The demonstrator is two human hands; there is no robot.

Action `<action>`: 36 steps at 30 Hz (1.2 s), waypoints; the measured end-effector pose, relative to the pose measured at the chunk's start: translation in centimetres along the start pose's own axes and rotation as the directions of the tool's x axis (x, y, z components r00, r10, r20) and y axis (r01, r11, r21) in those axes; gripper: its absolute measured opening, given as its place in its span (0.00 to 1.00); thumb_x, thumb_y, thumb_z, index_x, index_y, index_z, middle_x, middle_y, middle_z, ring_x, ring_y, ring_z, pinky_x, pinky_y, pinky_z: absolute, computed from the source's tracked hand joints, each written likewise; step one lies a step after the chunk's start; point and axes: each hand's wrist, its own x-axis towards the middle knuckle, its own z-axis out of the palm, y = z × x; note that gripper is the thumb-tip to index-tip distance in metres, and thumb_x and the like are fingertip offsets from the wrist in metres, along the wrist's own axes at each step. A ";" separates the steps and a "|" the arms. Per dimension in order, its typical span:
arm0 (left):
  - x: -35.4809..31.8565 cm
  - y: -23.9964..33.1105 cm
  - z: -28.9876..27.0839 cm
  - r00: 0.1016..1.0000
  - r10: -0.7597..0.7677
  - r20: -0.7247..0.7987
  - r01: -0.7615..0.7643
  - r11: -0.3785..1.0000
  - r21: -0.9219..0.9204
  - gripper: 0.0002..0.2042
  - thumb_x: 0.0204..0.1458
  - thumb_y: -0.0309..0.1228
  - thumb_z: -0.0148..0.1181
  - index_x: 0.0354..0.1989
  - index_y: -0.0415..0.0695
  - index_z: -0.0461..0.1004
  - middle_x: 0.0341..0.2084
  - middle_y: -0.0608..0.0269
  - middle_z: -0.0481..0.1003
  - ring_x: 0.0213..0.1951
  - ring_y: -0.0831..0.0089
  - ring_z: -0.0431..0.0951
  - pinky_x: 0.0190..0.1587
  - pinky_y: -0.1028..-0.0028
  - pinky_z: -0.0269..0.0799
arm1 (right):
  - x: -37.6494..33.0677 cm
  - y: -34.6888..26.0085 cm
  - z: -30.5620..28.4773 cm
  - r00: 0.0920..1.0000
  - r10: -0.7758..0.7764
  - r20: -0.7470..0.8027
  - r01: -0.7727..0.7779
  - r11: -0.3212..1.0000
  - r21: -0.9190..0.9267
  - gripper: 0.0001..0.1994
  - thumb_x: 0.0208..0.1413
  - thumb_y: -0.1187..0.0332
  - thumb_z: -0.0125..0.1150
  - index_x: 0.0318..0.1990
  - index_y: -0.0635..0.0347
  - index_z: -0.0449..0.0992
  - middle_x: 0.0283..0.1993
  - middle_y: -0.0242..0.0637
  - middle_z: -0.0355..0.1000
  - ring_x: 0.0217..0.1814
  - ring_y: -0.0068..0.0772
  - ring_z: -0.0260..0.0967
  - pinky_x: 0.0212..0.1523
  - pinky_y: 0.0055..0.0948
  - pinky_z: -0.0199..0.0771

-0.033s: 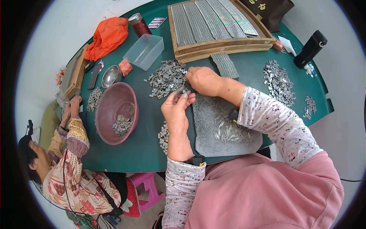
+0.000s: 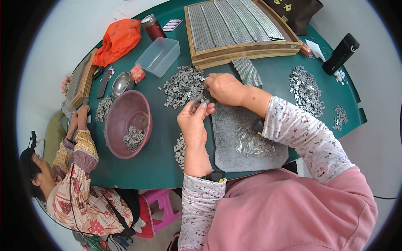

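My left hand [image 2: 194, 115] is closed, thumb against fingers, on small silver metal pieces [image 2: 203, 100]. Just above and to its right, my right hand [image 2: 224, 88] has its fingers pinched together, and its fingertips hide whatever they hold. Both hands are close to a heap of small silver metal pieces [image 2: 183, 85]. Below my right forearm lies a grey felt mat [image 2: 228, 154] with a loose pile of thin, shiny pins [image 2: 251, 144]. A linked silver strip [image 2: 247, 72] rests beyond my right hand, by the wooden tray.
The wooden tray [image 2: 247, 51] holds several linked strips. A pink bowl [image 2: 115, 144], a clear plastic box [image 2: 169, 58] and a steel bowl [image 2: 122, 83] stand at left. More metal pieces [image 2: 305, 92] and a black bottle [image 2: 341, 52] are at right. Another person [image 2: 83, 180] sits at left.
My right hand and forearm have shifted very slightly to the right. My left hand keeps its place and its grip.
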 end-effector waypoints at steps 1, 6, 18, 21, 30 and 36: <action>0.1 0.0 0.0 1.000 -0.002 0.001 0.002 1.000 0.000 0.11 0.54 0.16 0.54 0.46 0.28 0.70 0.33 0.47 0.77 0.33 0.62 0.81 0.35 0.72 0.80 | -0.2 -0.2 -0.5 1.000 0.002 0.001 -0.002 1.000 -0.001 0.08 0.46 0.69 0.59 0.33 0.64 0.76 0.34 0.47 0.74 0.39 0.51 0.74 0.41 0.43 0.73; -0.4 0.2 0.3 0.998 0.060 0.035 -0.064 0.989 0.135 0.12 0.53 0.17 0.57 0.46 0.32 0.71 0.29 0.54 0.77 0.25 0.70 0.79 0.27 0.77 0.76 | -1.7 -2.2 -2.1 0.981 0.193 0.016 -0.175 0.851 0.495 0.07 0.56 0.72 0.54 0.37 0.68 0.72 0.31 0.52 0.73 0.34 0.52 0.72 0.36 0.40 0.72; -0.2 0.2 0.3 0.996 0.038 0.082 -0.055 0.974 0.220 0.06 0.51 0.16 0.52 0.36 0.32 0.75 0.27 0.58 0.77 0.24 0.72 0.79 0.26 0.78 0.75 | -3.2 -2.0 -2.2 0.945 0.299 0.132 -0.305 0.659 0.688 0.06 0.60 0.74 0.52 0.39 0.68 0.72 0.28 0.34 0.71 0.29 0.20 0.67 0.31 0.25 0.71; -0.3 0.1 0.1 0.993 0.059 0.103 -0.081 0.969 0.233 0.07 0.51 0.17 0.52 0.35 0.31 0.76 0.27 0.57 0.77 0.26 0.71 0.79 0.28 0.78 0.76 | -3.5 -2.2 -2.5 0.939 0.301 0.165 -0.327 0.642 0.693 0.05 0.60 0.75 0.53 0.39 0.68 0.72 0.27 0.33 0.71 0.28 0.20 0.68 0.31 0.25 0.71; -0.3 0.2 0.5 0.995 0.026 0.095 -0.037 0.992 0.118 0.04 0.51 0.15 0.54 0.35 0.34 0.72 0.29 0.58 0.76 0.28 0.70 0.80 0.30 0.76 0.77 | -4.4 -3.3 -2.0 0.968 0.245 -0.054 -0.172 0.804 0.569 0.07 0.51 0.74 0.58 0.36 0.67 0.75 0.30 0.52 0.75 0.34 0.51 0.75 0.35 0.40 0.74; -0.3 0.2 0.4 0.994 0.003 0.108 -0.015 0.994 0.107 0.04 0.50 0.13 0.55 0.33 0.33 0.73 0.26 0.59 0.76 0.26 0.72 0.80 0.28 0.77 0.77 | -4.9 -3.3 -2.7 0.979 0.201 -0.038 -0.149 0.828 0.540 0.06 0.49 0.76 0.58 0.36 0.66 0.76 0.29 0.52 0.75 0.34 0.50 0.76 0.35 0.40 0.75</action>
